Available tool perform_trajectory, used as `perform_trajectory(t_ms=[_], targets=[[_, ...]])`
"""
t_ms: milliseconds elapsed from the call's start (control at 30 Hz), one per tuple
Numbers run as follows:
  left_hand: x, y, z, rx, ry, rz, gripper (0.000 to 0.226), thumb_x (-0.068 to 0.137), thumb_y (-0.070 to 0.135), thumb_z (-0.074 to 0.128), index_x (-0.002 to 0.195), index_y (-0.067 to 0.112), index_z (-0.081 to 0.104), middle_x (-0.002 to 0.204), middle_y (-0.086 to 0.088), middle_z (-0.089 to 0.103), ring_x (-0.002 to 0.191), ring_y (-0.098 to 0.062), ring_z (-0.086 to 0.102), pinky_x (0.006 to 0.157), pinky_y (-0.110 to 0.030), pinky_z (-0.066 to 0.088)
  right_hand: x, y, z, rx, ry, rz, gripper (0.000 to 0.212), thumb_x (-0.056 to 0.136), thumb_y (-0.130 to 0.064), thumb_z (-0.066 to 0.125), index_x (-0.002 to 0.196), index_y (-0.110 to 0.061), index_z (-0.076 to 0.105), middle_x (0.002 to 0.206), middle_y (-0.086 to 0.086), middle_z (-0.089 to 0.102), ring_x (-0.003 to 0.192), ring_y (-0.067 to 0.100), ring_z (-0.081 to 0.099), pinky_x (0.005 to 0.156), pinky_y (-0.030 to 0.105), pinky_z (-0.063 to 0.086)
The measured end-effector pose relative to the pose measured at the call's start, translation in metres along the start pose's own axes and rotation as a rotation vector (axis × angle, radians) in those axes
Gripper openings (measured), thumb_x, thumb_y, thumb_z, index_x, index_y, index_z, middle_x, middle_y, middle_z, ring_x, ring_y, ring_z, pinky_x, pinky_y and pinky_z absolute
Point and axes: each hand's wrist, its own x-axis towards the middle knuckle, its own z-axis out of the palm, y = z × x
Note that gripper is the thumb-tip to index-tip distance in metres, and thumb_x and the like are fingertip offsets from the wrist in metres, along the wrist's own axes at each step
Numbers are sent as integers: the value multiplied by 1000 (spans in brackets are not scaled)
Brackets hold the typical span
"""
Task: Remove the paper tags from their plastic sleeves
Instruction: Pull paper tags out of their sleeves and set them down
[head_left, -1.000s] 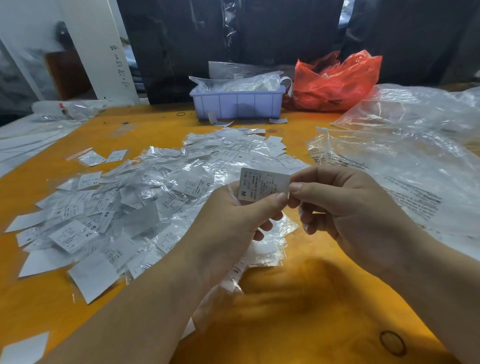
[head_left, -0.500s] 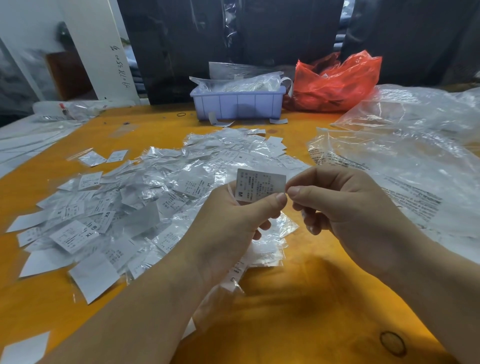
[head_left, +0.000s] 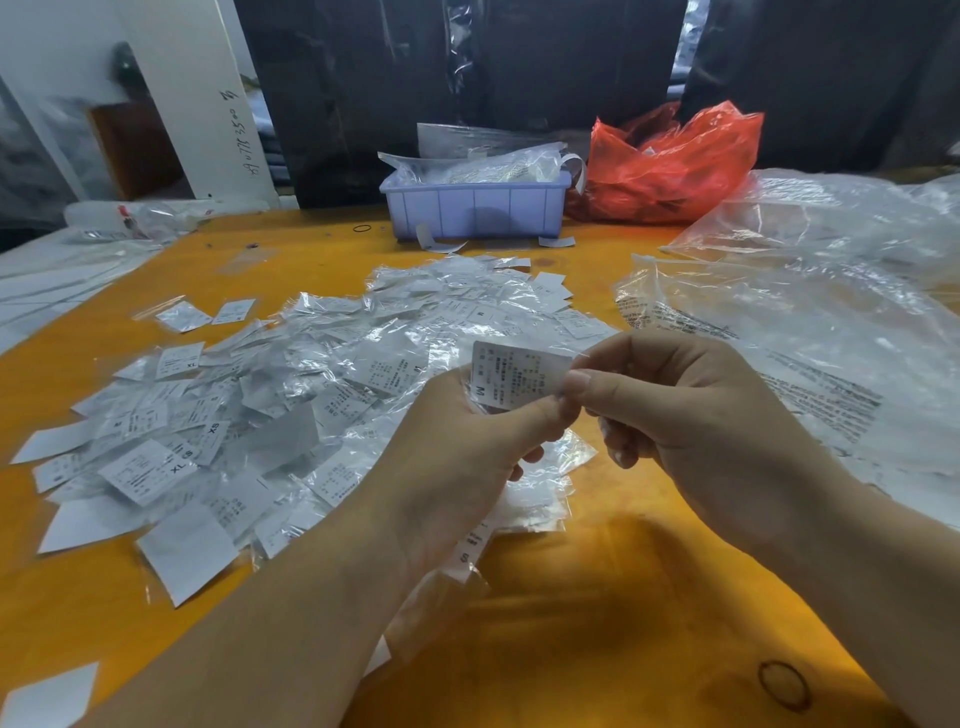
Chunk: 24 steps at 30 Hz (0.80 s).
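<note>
A white paper tag (head_left: 511, 376) marked "M", in its thin clear sleeve, is held up over the table's middle. My left hand (head_left: 467, 457) grips its lower left part between thumb and fingers. My right hand (head_left: 691, 415) pinches its right edge with thumb and forefinger. Behind and to the left lies a wide pile of sleeved tags (head_left: 311, 374) with size marks such as XL and XS, several lying face down. Part of the held tag is hidden by my left thumb.
The table is orange (head_left: 623, 597). A lilac plastic bin (head_left: 475, 205) with plastic-wrapped stock stands at the back, a red plastic bag (head_left: 675, 166) to its right. Large crumpled clear bags (head_left: 810, 322) cover the right side. A loose tag (head_left: 49, 693) lies near the front-left edge.
Both hands have drifted slightly left with the tag. My right thumb and forefinger have closed tighter on its right edge.
</note>
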Motion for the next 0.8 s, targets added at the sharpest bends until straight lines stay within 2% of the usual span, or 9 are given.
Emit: perform_trajectory(t_ms=[133, 233, 367, 467, 633, 800], targets=[[-1, 1, 0, 1, -18, 15, 14, 78, 34, 72, 81, 21, 69, 64, 9, 66, 55, 1, 57, 52, -14, 46, 1, 0, 0, 77, -11, 40, 22, 65, -27, 72, 78, -9, 76, 59, 5, 58, 52, 14, 49, 46, 24, 42], [0, 1, 0, -26, -14, 26, 20, 73, 40, 72, 82, 22, 70, 66, 8, 66, 57, -1, 57, 52, -15, 46, 1, 0, 0, 131, 3, 70, 22, 64, -24, 72, 78, -7, 75, 60, 8, 56, 52, 16, 47, 45, 23, 41], [2, -1, -1, -86, -4, 15, 27, 73, 38, 80, 92, 22, 72, 70, 8, 66, 62, -5, 58, 55, -18, 47, 3, 2, -4, 124, 92, 93, 5, 79, -15, 70, 77, -11, 73, 59, 4, 55, 52, 14, 48, 47, 24, 43], [3, -2, -2, -113, 14, 23, 25, 74, 33, 66, 96, 22, 72, 69, 8, 65, 62, -5, 58, 56, -19, 49, 5, 4, -6, 119, 147, 105, 12, 85, -13, 68, 74, -13, 72, 60, 3, 58, 52, 13, 48, 48, 24, 44], [3, -3, -2, -98, 4, 36, 8, 87, 20, 70, 94, 19, 72, 69, 8, 65, 62, -5, 58, 57, -20, 49, 4, 4, -4, 150, 80, 108, 7, 68, -23, 74, 65, -18, 69, 58, 3, 55, 52, 13, 47, 47, 24, 43], [3, -4, -2, -119, 13, 27, 17, 74, 31, 66, 87, 23, 72, 69, 6, 66, 63, -7, 59, 56, -21, 49, 5, 5, -6, 143, 39, 138, 20, 65, -26, 70, 79, -12, 77, 61, 3, 56, 54, 13, 50, 48, 23, 44]])
